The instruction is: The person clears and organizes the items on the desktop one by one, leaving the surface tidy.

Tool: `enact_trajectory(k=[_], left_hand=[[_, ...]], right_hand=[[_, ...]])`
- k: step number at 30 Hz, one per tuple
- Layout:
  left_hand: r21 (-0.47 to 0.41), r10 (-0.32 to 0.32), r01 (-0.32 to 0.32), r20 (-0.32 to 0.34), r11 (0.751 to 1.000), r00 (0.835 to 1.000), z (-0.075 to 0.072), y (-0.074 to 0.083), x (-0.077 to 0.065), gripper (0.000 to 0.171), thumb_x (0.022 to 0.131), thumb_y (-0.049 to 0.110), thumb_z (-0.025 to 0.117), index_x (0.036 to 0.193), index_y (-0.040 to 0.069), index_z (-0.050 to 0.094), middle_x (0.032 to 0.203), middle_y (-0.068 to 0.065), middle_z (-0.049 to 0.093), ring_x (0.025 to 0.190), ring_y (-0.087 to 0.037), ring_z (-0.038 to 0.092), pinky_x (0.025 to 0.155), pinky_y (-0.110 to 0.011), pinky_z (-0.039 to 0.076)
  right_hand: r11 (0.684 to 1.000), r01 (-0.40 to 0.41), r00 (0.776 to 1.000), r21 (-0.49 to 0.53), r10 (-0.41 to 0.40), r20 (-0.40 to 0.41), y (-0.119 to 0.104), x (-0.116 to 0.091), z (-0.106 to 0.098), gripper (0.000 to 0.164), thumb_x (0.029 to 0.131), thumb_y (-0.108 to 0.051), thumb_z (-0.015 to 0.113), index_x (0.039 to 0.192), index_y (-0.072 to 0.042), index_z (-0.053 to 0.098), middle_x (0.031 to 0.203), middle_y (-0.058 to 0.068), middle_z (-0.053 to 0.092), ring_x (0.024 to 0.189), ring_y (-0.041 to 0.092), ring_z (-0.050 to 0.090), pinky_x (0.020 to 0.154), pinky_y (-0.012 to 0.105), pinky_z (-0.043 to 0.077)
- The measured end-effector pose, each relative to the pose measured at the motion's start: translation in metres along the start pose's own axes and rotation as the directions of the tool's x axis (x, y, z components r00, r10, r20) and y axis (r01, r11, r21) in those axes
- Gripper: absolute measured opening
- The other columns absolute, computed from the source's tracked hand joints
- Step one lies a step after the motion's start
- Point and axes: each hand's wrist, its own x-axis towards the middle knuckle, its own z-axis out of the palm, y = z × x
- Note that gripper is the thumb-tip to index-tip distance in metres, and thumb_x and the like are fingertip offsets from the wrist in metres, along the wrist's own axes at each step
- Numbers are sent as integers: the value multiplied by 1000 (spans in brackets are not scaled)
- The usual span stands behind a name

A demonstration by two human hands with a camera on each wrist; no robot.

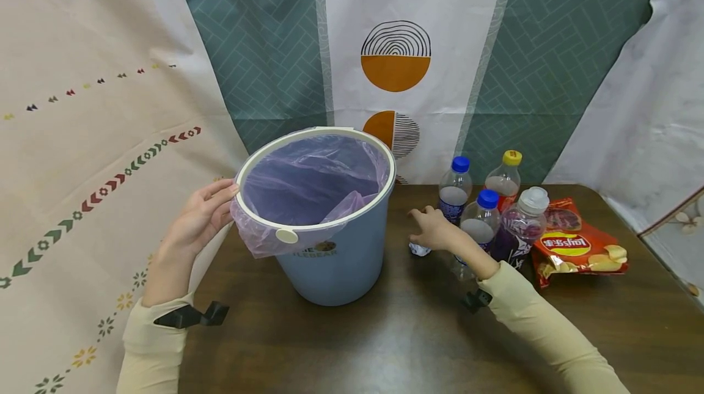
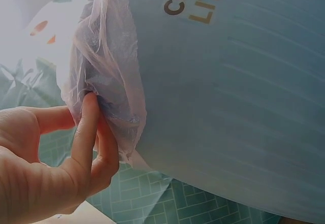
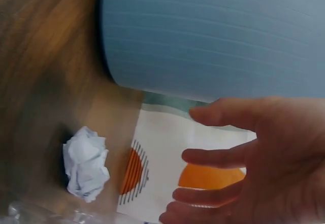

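A blue trash can (image 1: 341,266) with a cream rim stands on the table, lined with a pinkish-purple plastic bag (image 1: 253,235) folded over its edge. At the left of the rim, my left hand (image 1: 200,217) pinches the rim and bag between thumb and fingers; the left wrist view shows this hand (image 2: 66,153) against the bag (image 2: 109,71). To the right of the can, my right hand (image 1: 437,230) hovers over a crumpled white paper ball (image 1: 420,250). Its fingers are spread and hold nothing, apart from the paper ball (image 3: 86,164) in the right wrist view.
Several plastic bottles stand right of my right hand, among them a blue-capped bottle (image 1: 480,223), a yellow-capped one (image 1: 503,180) and a white-capped purple one (image 1: 519,229). A red chip bag (image 1: 577,244) lies beyond them. Patterned cloth (image 1: 269,46) hangs behind the table (image 1: 352,351).
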Motion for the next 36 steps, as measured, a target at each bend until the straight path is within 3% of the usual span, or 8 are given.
enact_trajectory(k=[12,23,36], left_hand=[[-3,5,-5,6,1000,1000,0,-1,0,17,95,3,44,108,5,54,93,-1,63,80,-8,66,68,-18,55],[13,-12,12,-11,1000,1000,0,1,0,17,94,4,45,110,5,52,94,0,64,81,-7,66,69,-17,55],[21,-14,14,-4,1000,1000,-1,0,0,17,94,4,45,110,5,52,93,-1,64,81,-8,66,69,-18,55]], right_hand=[[996,-53,993,-78,61,102,0,7,26,52,85,-24,63,128,-1,44,125,33,45,112,50,43,93,56,41],[982,-133,986,-137,146,85,1,14,47,52,83,-22,64,126,2,45,120,34,48,109,50,45,93,55,41],[966,-116,990,-229,132,55,1,17,57,47,78,-13,67,118,4,51,114,34,48,108,49,42,94,53,39]])
